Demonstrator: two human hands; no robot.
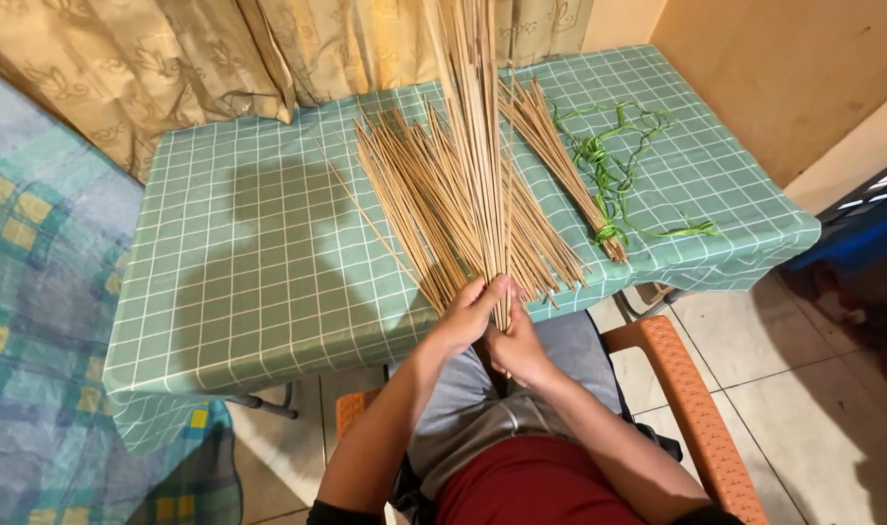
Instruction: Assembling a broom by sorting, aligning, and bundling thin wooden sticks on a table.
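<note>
— What's nearest?

— The left hand [471, 313] and right hand [517, 346], pressed together and clamped on the near ends of an upright bundle of thin sticks [482, 146], at the near edge of the green checked table [249, 272].

— And beyond?

— Loose sticks [419, 209] fan over the cloth (left of the bundle). Farther right, a tied bundle [560, 156] lies among green strips [614, 175].

Bundle of thin tan sticks [482, 146]: gathered at the near ends, held upright at the near table edge, rising far. Loose tan sticks [434, 209] lie fanned flat behind it.
</note>
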